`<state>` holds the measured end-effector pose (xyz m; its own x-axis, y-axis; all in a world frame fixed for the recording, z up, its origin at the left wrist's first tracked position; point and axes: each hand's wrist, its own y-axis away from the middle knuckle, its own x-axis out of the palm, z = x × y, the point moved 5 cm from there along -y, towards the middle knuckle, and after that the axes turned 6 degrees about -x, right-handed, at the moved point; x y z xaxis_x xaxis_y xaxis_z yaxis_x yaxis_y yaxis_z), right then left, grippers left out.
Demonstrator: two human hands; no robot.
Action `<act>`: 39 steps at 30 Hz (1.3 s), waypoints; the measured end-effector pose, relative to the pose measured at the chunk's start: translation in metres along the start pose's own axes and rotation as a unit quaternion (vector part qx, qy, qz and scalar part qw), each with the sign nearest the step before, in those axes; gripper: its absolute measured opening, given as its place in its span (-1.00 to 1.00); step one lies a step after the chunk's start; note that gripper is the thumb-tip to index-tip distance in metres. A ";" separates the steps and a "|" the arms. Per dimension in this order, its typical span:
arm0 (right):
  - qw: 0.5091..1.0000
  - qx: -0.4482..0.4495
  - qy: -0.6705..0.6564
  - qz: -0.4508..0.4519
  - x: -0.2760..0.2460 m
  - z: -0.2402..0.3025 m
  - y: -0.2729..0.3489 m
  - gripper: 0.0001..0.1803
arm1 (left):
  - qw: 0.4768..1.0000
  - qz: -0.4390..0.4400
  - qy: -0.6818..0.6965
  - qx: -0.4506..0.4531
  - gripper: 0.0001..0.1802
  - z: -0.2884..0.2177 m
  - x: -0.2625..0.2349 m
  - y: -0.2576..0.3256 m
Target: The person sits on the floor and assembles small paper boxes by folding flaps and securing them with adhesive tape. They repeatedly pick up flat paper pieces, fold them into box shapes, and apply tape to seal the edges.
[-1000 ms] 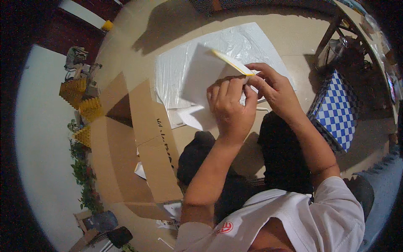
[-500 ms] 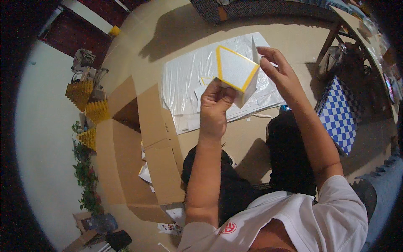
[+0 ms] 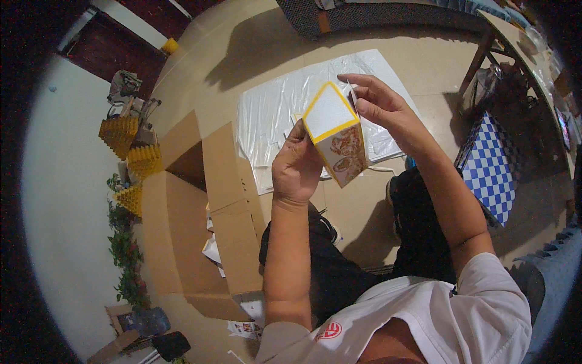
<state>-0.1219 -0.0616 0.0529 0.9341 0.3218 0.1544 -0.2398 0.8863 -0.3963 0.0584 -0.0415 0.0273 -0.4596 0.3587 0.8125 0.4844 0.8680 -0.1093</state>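
Observation:
Between my hands, above the floor, is a folded card box with a white face edged in yellow and a side printed with brown pictures. My left hand is closed on its left edge, thumb against the card. At the upper right of the box, my right hand has its thumb and fingers on either side of a thin upright flap, index finger stretched out. Below and beyond my hands lies a white sheet covered in clear plastic, with several loose white card pieces on it, partly hidden by my hands.
An open cardboard carton stands left of my legs, with white pieces inside. Yellow triangular stacks and a leafy green plant line the left wall. At right are a blue-and-white checked thing and a wooden table.
The card box has turned and tilted, so its brown printed side now shows. Both hands have shifted left, and my right fingers have come in around the flap.

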 end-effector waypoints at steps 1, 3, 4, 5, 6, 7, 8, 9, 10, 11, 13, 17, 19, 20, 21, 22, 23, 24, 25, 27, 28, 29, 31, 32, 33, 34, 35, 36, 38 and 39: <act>1.000 -0.004 0.010 -0.002 -0.001 -0.001 0.002 -0.42 | 1.000 -0.013 -0.015 -0.017 -0.63 0.000 0.004 -0.002; 0.999 -0.012 0.032 -0.007 -0.005 -0.004 0.006 -0.46 | 0.998 -0.045 -0.028 -0.027 -0.61 0.002 -0.001 -0.009; 0.999 -0.007 0.033 -0.010 -0.005 -0.005 0.006 -0.50 | 0.997 -0.070 -0.029 -0.020 -0.60 0.000 -0.006 -0.010; 0.999 -0.003 0.036 0.005 -0.004 -0.009 0.007 -0.49 | 0.995 -0.094 -0.030 -0.013 -0.59 0.000 -0.009 -0.011; 0.999 0.002 0.039 0.019 -0.004 -0.013 0.008 -0.49 | 0.986 -0.149 -0.075 0.001 -0.60 -0.001 -0.012 -0.008; 0.999 0.007 0.043 0.033 -0.001 -0.015 0.008 -0.49 | 0.972 -0.172 -0.161 -0.010 -0.60 0.001 -0.012 -0.008; 0.995 0.053 0.054 0.063 0.000 -0.013 0.012 -0.37 | 0.950 -0.193 -0.246 -0.022 -0.60 0.003 -0.012 -0.008; 0.993 0.056 0.077 0.072 0.002 -0.015 0.013 -0.36 | 0.920 -0.211 -0.329 -0.035 -0.60 0.005 -0.013 -0.008; 0.990 0.058 0.103 0.081 0.001 -0.016 0.013 -0.35 | 0.930 -0.180 -0.318 -0.044 -0.49 0.010 -0.011 -0.010; 0.989 0.058 0.109 0.083 0.001 -0.018 0.014 -0.36 | 0.930 -0.178 -0.320 -0.042 -0.48 0.014 -0.009 -0.011; 0.990 0.054 0.104 0.082 0.001 -0.023 0.015 -0.40 | 0.930 -0.174 -0.322 -0.037 -0.46 0.019 -0.006 -0.013; 0.994 0.068 0.044 0.080 -0.007 -0.037 0.012 -0.58 | 0.942 -0.150 -0.297 -0.038 -0.47 0.019 -0.001 -0.014; 0.990 0.109 0.020 0.088 -0.010 -0.041 0.013 -0.69 | 0.945 -0.145 -0.289 -0.042 -0.49 0.020 -0.003 -0.015; 0.988 0.123 0.016 0.097 -0.012 -0.044 0.013 -0.67 | 0.943 -0.150 -0.293 -0.046 -0.51 0.021 -0.003 -0.015; 0.985 0.137 0.012 0.106 -0.013 -0.045 0.014 -0.65 | 0.941 -0.154 -0.297 -0.051 -0.53 0.022 -0.002 -0.016; 0.983 0.143 0.024 0.116 -0.012 -0.043 0.015 -0.67 | 0.938 -0.159 -0.301 -0.057 -0.55 0.023 -0.003 -0.015; 0.980 0.149 0.036 0.126 -0.011 -0.039 0.015 -0.69 | 0.925 -0.161 -0.337 -0.060 -0.59 0.023 -0.005 -0.015; 0.977 0.155 0.048 0.137 -0.009 -0.038 0.015 -0.70 | 0.911 -0.163 -0.373 -0.064 -0.62 0.023 -0.007 -0.015; 0.980 0.130 0.062 0.139 -0.009 -0.036 0.015 -0.69 | 0.896 -0.162 -0.408 -0.069 -0.66 0.023 -0.007 -0.015; 0.982 0.081 0.090 0.142 -0.011 -0.035 0.014 -0.65 | 0.870 -0.133 -0.473 -0.048 -0.73 0.022 -0.004 -0.017; 0.978 0.092 0.115 0.150 -0.012 -0.036 0.015 -0.64 | 0.855 -0.118 -0.503 -0.038 -0.76 0.023 -0.004 -0.018; 0.972 0.104 0.140 0.157 -0.014 -0.035 0.015 -0.63 | 0.836 -0.109 -0.537 -0.039 -0.78 0.023 -0.003 -0.018; 0.960 0.107 0.195 0.168 -0.015 -0.033 0.015 -0.61 | 0.792 -0.091 -0.602 -0.039 -0.81 0.023 -0.002 -0.018; 0.954 0.098 0.226 0.173 -0.016 -0.031 0.014 -0.60 | 0.759 -0.079 -0.646 -0.012 -0.81 0.022 -0.002 -0.019; 0.946 0.089 0.257 0.176 -0.016 -0.030 0.013 -0.59 | 0.724 -0.065 -0.687 0.015 -0.82 0.021 -0.003 -0.021; 0.943 0.103 0.257 0.187 -0.017 -0.031 0.013 -0.58 | 0.687 -0.048 -0.724 0.040 -0.82 0.022 -0.001 -0.023; 0.936 0.098 0.276 0.194 -0.015 -0.031 0.013 -0.58 | 0.694 -0.057 -0.717 0.008 -0.82 0.023 -0.003 -0.023; 0.930 0.092 0.295 0.200 -0.011 -0.030 0.012 -0.58 | 0.701 -0.065 -0.710 -0.025 -0.82 0.024 -0.004 -0.023; 0.908 0.061 0.346 0.229 -0.007 -0.032 0.010 -0.59 | 0.714 -0.109 -0.684 -0.102 -0.81 0.031 0.002 -0.022; 0.906 0.060 0.349 0.231 -0.006 -0.032 0.006 -0.58 | 0.730 -0.124 -0.663 -0.109 -0.82 0.034 -0.001 -0.023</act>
<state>-0.1205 -0.0686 0.0201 0.6568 0.4155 -0.6293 -0.6353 0.7545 -0.1649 0.0228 -0.0499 0.0099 -0.7999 0.3425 -0.4928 0.3051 0.9392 0.1575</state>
